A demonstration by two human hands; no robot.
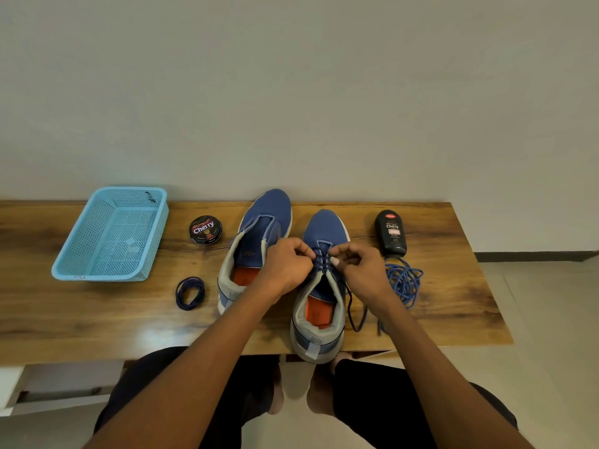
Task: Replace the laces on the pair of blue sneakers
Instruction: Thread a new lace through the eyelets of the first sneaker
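1. The left hand [287,267] and the right hand [363,270] meet over the right sneaker [321,286], and the fingers of both are curled narrow. Each hand pinches the dark lace [321,259] at the eyelets, the left hand on its side of the lacing and the right hand on the other.
2. The crossed rows of the dark lace lie directly between the 2 sets of fingers. The long axis of this sneaker runs away from the person, toe toward the wall and heel at the near edge of the surface [97,319].
3. I judge that the next move is to pull the lace across to the next eyelet, nearer the person than the fingers. Both hands are equally near; the loose ends hang just beside the right wrist.
4. The left sneaker [256,241] stands just beyond the left hand and shows no lace – it waits for its turn.
5. Outward of the right fingers lie a tangled blue lace [405,280] and a black polish bottle [390,233].
6. Outward of the left fingers lie a coiled dark lace [190,292], a polish tin [205,230] and, farther, a blue basket [97,273].
7. Nothing stands between the fingers and the eyelets – only the tangled lace could catch the loose ends.
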